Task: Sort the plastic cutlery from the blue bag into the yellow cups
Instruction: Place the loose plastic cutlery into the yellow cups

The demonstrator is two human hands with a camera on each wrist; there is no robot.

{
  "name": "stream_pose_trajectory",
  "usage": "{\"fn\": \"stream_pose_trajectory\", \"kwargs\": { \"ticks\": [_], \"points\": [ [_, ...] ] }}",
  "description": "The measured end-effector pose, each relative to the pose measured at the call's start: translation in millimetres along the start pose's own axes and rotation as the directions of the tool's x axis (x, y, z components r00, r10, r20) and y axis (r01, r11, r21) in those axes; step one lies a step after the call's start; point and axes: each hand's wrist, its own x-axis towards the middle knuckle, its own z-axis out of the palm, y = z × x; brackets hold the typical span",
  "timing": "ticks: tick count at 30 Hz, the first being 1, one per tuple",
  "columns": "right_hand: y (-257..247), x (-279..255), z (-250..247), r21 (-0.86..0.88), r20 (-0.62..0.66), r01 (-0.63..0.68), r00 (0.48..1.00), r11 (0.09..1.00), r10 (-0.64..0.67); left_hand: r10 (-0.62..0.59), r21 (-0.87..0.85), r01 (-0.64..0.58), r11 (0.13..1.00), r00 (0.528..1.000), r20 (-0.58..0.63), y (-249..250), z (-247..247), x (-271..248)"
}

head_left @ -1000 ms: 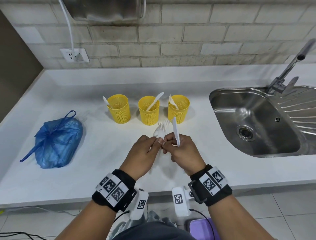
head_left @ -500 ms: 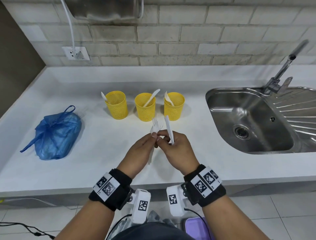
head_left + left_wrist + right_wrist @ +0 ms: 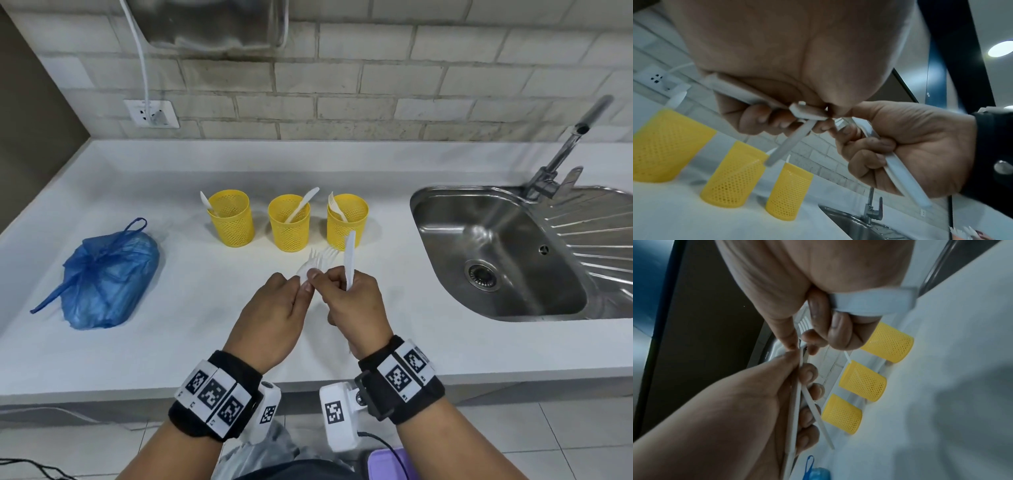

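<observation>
Three yellow mesh cups stand in a row on the counter: the left cup (image 3: 231, 219) with a white spoon, the middle cup (image 3: 289, 222) with a knife, the right cup (image 3: 347, 221) with a fork. The tied blue bag (image 3: 109, 274) lies to the left. Both hands meet in front of the cups. My left hand (image 3: 305, 284) grips the handles of white plastic forks (image 3: 320, 258), whose tines fan toward the cups. My right hand (image 3: 337, 284) holds a white knife (image 3: 350, 257) upright in its curled fingers, while its thumb and forefinger pinch a fork's neck (image 3: 803, 326).
A steel sink (image 3: 496, 253) with a tap (image 3: 561, 161) is set into the counter at the right. A wall socket (image 3: 150, 113) with a white cable is behind the cups. The counter's front edge (image 3: 308, 380) runs just under my wrists.
Both hands have kept their grips and stayed together in front of the cups. The fork heads now stand a little further apart.
</observation>
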Motion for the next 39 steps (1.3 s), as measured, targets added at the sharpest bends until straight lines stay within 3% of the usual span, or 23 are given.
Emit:
{"fn": "stream_pose_trajectory", "kwargs": {
  "ticks": [4,10,18,26,30,33,39],
  "points": [
    [-2,15,18,0.134,-0.061,-0.069,0.995,0.989,0.077,0.036,0.033,-0.038,0.999,0.997,0.061,-9,-16,15],
    [-11,43,40,0.168,-0.073,-0.06,0.995,0.984,0.073,0.065,-0.138,-0.056,0.989,0.996,0.063,-34,-34,38],
    [-9,63,70,0.122,0.002,-0.051,0.999,0.991,0.051,0.098,0.027,-0.1,0.995,0.993,0.063,-67,-55,54],
    [-36,94,35,0.145,-0.176,0.061,0.984,0.988,-0.035,0.048,-0.216,-0.035,0.976,0.997,0.057,-86,-69,56],
    [-49,121,1,-0.107,-0.38,0.172,0.903,0.979,-0.201,-0.049,-0.337,0.044,0.94,0.999,-0.006,-90,-74,65],
    [-49,144,-16,-0.377,-0.433,0.171,0.836,0.91,-0.336,-0.071,-0.309,0.071,0.949,0.997,0.009,-95,-76,67],
    [-37,184,-18,-0.617,-0.357,0.101,0.848,0.781,-0.392,-0.151,-0.366,0.135,0.921,0.989,-0.014,-103,-85,78]
  ]
}}
